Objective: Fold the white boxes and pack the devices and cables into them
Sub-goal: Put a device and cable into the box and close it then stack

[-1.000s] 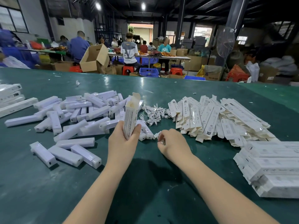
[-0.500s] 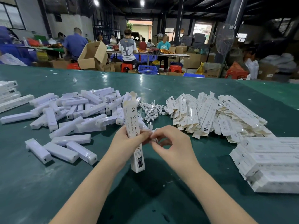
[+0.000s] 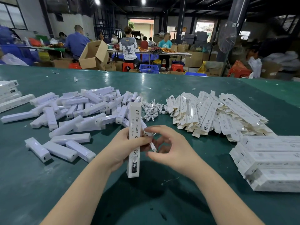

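My left hand (image 3: 121, 147) grips a long white box (image 3: 134, 125) upright above the green table (image 3: 146, 200), its printed back facing me. Right beside the box, my right hand (image 3: 170, 148) pinches a small coiled white cable (image 3: 151, 140) with its plug hanging down. A heap of white devices (image 3: 84, 109) lies to the left. Loose coiled cables (image 3: 153, 109) sit behind the box. Flat unfolded boxes (image 3: 211, 114) are piled to the right.
Stacked packed boxes (image 3: 272, 161) fill the near right. More boxes (image 3: 9, 96) lie at the far left edge. Beyond the table's far edge, people work at other tables among cardboard cartons (image 3: 94, 54) and a standing fan (image 3: 226, 38).
My right hand picked up a cable from the table and brought it to the box. My left hand lowered the box and turned its printed back toward me.
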Action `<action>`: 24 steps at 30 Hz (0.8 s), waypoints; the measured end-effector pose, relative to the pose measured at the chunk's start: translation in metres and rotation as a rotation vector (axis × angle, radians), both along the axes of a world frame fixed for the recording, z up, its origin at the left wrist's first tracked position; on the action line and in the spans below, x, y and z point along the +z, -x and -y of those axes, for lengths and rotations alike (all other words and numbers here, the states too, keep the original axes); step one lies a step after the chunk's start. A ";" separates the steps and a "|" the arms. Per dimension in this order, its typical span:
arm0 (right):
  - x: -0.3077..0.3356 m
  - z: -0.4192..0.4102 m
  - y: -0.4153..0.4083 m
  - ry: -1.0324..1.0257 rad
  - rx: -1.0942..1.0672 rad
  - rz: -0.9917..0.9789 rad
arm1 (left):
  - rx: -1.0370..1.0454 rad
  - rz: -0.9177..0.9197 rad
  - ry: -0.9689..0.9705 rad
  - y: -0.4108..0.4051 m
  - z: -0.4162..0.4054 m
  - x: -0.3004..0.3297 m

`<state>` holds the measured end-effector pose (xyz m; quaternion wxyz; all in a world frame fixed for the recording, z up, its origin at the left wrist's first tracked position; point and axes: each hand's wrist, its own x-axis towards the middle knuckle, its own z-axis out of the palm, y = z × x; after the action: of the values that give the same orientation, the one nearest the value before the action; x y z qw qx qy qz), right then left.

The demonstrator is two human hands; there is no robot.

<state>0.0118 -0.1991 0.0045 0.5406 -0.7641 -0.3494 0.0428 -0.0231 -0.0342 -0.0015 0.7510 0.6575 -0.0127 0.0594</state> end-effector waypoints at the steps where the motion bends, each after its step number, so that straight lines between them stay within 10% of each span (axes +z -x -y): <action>1: 0.002 0.001 0.000 -0.015 -0.010 -0.022 | -0.009 -0.002 0.005 0.001 0.000 0.001; 12: 0.007 0.005 -0.005 -0.251 -0.135 -0.132 | 0.025 -0.020 0.059 -0.001 0.002 0.002; 19: 0.023 0.020 -0.010 -0.665 -0.145 -0.196 | 0.587 0.185 -0.934 -0.008 -0.015 -0.015; 24: 0.025 0.018 -0.006 -0.601 -0.097 -0.157 | 0.576 0.259 -1.190 -0.008 -0.019 -0.017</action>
<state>0.0179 -0.2171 0.0293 0.7689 -0.5803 -0.2668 -0.0297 -0.0149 -0.0148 -0.0180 0.2075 0.9240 0.0427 0.3184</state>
